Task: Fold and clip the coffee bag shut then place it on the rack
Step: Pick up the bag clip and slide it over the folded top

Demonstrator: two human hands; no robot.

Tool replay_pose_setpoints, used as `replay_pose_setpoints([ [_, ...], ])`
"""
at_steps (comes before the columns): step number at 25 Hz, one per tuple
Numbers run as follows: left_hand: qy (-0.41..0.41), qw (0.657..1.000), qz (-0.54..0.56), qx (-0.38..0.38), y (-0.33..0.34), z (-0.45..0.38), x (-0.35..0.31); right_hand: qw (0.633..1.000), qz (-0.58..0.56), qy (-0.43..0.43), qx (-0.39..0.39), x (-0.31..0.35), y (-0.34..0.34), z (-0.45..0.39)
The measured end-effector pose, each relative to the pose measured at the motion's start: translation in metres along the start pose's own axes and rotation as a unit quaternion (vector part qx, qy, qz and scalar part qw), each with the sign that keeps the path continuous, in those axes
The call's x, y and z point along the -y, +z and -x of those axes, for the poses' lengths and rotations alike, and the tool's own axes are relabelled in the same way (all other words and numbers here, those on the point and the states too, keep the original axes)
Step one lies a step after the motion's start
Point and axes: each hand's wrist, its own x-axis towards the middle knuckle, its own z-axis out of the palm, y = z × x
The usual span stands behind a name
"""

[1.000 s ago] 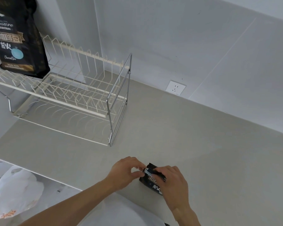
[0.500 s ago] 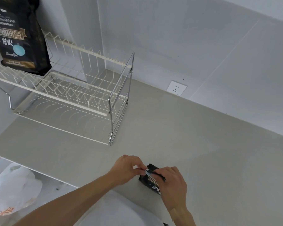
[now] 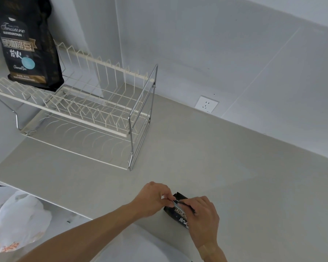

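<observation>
A small black coffee bag (image 3: 178, 213) with white lettering lies on the grey counter near its front edge. My left hand (image 3: 151, 200) pinches the bag's folded top from the left. My right hand (image 3: 204, 216) lies over the bag's right part and presses a thin dark clip (image 3: 182, 204) along the fold. Much of the bag is hidden under my hands. The white wire dish rack (image 3: 95, 110) stands at the back left, well apart from the bag.
A larger black coffee bag (image 3: 28, 44) stands upright on the rack's upper tier at the far left. A wall socket (image 3: 206, 104) sits low on the back wall. A white plastic bag (image 3: 15, 218) lies below the counter edge (image 3: 64, 207) at the lower left.
Both hands stay on the small bag with only slight finger shifts at the fold. The view has drifted a little, so the rack sits further right in the frame.
</observation>
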Motion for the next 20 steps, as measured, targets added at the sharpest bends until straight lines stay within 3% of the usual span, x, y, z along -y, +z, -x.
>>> replay_pose_setpoints([
  [5, 0.012, 0.999, -0.049, 0.015, -0.001, 0.0, 0.0, 0.998, 0.034, -0.051, -0.016, 0.0, 0.003, 0.002],
  [9, 0.079, 0.982, -0.157, 0.07, -0.01, -0.007, -0.008, 0.995, 0.081, -0.053, 0.027, -0.007, -0.012, 0.002],
  [11, 0.109, 0.976, -0.178, 0.054, -0.017, -0.007, -0.01, 0.994, 0.077, -0.037, 0.07, -0.017, -0.019, 0.007],
  [15, 0.225, 0.943, -0.231, 0.084, -0.007, -0.02, -0.039, 0.99, -0.078, 0.101, 0.056, -0.054, -0.041, 0.029],
  [18, 0.289, 0.905, -0.285, 0.126, 0.014, -0.026, -0.058, 0.975, -0.166, 0.139, 0.036, -0.06, -0.034, 0.04],
  [20, 0.303, 0.901, -0.282, 0.13, 0.026, -0.028, -0.064, 0.963, -0.221, 0.155, 0.021, -0.058, -0.025, 0.041],
])
